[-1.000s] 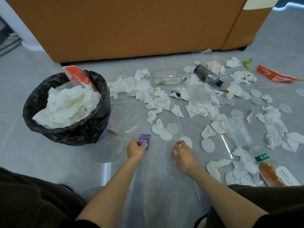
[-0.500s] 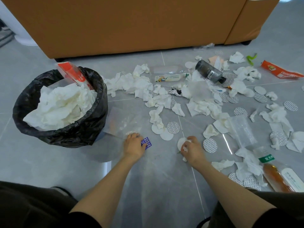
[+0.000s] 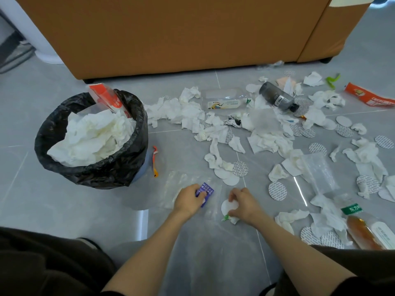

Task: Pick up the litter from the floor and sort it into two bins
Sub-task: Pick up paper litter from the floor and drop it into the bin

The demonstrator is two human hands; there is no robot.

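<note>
**Progress.** I judge the task well under way but far from finished. The round bin lined with a black plastic bag (image 3: 96,174) stands at the left, heaped to its rim with crumpled white tissues (image 3: 92,135). A red-and-white packet (image 3: 106,99) sticks up at its far edge. I see only this one bin (the second is out of view), so I cannot check the sorting.

**Outstanding.** Most of the litter lies on the grey tiled floor (image 3: 42,210) to the right of the bin: loose tissue wads, patterned round foil discs (image 3: 277,190), a clear plastic bottle (image 3: 226,101), an orange-red wrapper (image 3: 369,97) and a clear plastic pouch (image 3: 320,174).

**Hands.** My left hand (image 3: 188,201) pinches a small purple printed packet (image 3: 205,192) between thumb and curled fingers, low over a flat transparent bag (image 3: 183,182) on the floor. My right hand (image 3: 243,204) has its fingers curled round a white round paper disc (image 3: 229,207), near the floor just beside the left. A small green scrap (image 3: 225,217) shows at its heel, and I cannot tell whether it is gripped.

**Writing.** The dark grey bottle (image 3: 276,97) reads "PH8.0". The bottle of amber liquid (image 3: 363,231) carries a green label with "东方". Print on the purple packet is too small to read.
</note>
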